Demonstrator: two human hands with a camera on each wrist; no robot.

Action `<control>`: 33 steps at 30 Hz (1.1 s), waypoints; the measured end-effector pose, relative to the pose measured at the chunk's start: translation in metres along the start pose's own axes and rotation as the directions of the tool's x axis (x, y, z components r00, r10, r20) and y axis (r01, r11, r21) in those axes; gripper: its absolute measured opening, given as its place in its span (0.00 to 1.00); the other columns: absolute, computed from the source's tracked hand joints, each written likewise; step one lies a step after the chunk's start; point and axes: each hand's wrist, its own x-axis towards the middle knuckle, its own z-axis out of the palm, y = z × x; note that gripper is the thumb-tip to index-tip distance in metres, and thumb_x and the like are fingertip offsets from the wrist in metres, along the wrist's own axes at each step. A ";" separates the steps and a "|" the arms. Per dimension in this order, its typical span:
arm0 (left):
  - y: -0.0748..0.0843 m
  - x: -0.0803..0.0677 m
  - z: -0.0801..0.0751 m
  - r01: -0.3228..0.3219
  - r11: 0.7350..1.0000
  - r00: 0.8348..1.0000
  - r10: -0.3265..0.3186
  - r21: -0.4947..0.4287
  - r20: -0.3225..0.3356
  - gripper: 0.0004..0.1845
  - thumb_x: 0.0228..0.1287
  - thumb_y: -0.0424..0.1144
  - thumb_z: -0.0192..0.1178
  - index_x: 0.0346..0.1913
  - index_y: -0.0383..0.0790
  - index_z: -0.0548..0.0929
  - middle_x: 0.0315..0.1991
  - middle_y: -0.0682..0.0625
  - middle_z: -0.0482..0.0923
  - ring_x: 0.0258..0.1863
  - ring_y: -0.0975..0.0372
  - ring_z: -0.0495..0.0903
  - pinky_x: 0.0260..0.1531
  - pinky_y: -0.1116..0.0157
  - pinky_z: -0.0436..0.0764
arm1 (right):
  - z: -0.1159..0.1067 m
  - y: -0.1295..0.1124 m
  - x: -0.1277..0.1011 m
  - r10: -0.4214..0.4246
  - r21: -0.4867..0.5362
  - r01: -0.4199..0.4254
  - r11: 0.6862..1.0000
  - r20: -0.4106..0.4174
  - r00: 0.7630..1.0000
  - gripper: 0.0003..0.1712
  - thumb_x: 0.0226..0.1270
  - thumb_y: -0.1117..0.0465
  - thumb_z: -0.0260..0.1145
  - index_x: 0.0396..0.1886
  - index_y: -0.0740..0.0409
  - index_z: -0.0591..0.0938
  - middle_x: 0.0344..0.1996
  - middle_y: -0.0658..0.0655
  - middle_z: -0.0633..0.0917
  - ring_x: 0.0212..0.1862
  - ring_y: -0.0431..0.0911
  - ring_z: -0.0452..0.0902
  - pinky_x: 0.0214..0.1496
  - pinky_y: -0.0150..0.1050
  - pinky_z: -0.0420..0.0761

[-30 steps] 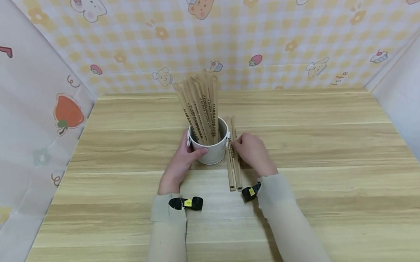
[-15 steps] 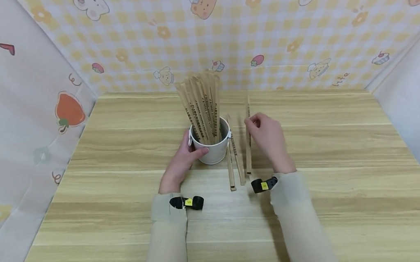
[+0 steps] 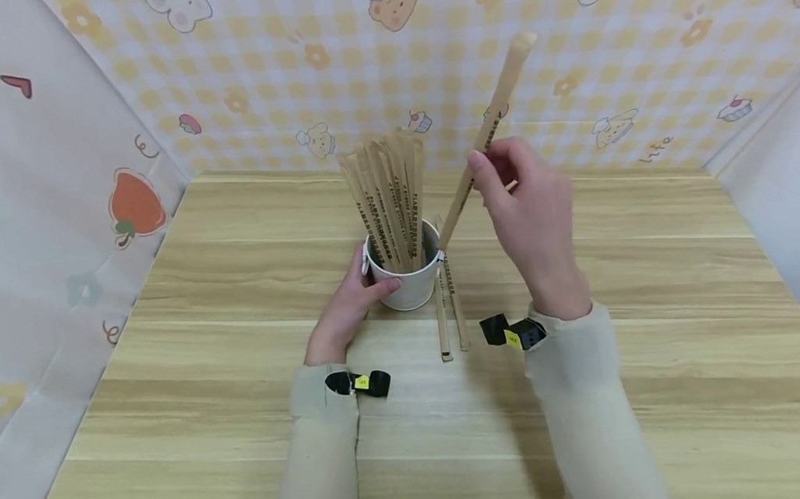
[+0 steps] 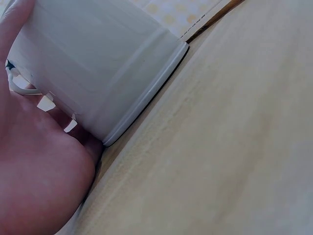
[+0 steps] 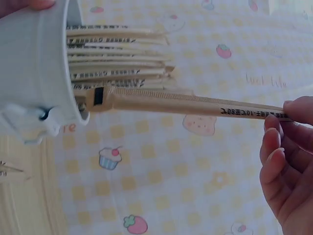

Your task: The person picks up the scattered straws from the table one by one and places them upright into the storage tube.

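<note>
Here the right hand [image 3: 534,215] pinches a paper-wrapped stick [image 3: 483,145], tilted, its lower end at the right rim of the white cup [image 3: 406,284], which the left hand [image 3: 344,309] grips mid-table.

Staged tabletop booth, wooden table [image 3: 234,294], walls draped in cartoon-printed checked cloth [image 3: 301,69]

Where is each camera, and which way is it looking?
Head: worn up high, looking down at the table; both hands and sleeves show.
Left wrist: low beside the white cup; the left hand grips it.
Right wrist: faces the cup's rim; the right hand pinches a paper-wrapped stick.
All three views share the cup.
</note>
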 end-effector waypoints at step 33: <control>0.020 -0.007 0.007 0.008 1.000 1.000 -0.008 0.006 0.015 0.43 0.52 0.36 0.61 0.67 0.57 0.48 0.66 0.51 0.51 0.64 0.61 0.53 0.62 0.61 0.53 | 0.057 0.039 -0.024 0.109 -0.297 0.018 0.955 0.405 0.908 0.12 0.60 0.52 0.60 0.35 0.55 0.82 0.23 0.49 0.75 0.26 0.43 0.67 0.25 0.35 0.67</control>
